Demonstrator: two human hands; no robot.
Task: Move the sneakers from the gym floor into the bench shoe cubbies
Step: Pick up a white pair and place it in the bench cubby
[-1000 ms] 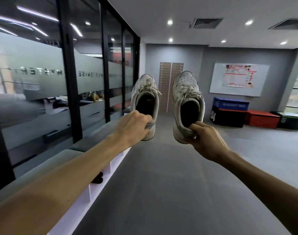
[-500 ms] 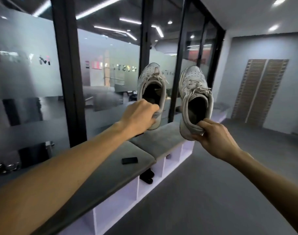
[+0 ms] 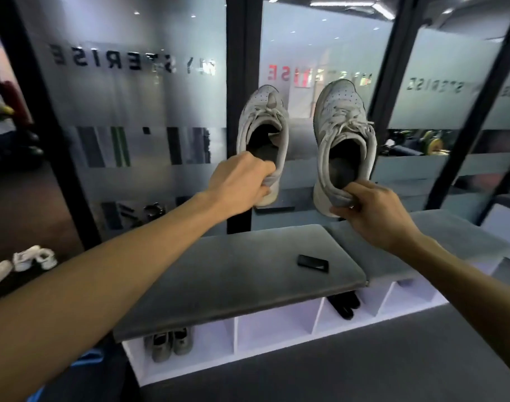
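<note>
Two worn white sneakers hang in the air in front of me, toes up. My left hand (image 3: 239, 181) grips the heel of the left sneaker (image 3: 262, 132). My right hand (image 3: 372, 211) pinches the heel of the right sneaker (image 3: 342, 134). Both are held above the grey-cushioned bench (image 3: 233, 274). Beneath the cushion runs a row of white shoe cubbies (image 3: 272, 329). The cubby under the cushion's middle holds nothing.
A grey pair of shoes (image 3: 168, 342) fills the leftmost cubby and a black pair (image 3: 343, 304) sits in a cubby further right. A black phone (image 3: 312, 263) lies on the cushion. White sneakers (image 3: 34, 256) stand beyond the frosted glass wall (image 3: 149, 111) at left. Grey floor lies before the bench.
My view has swung left and down to face the bench and glass wall head-on. Both hands still hold the sneakers, now over the cushion, and the cubbies have come into full view.
</note>
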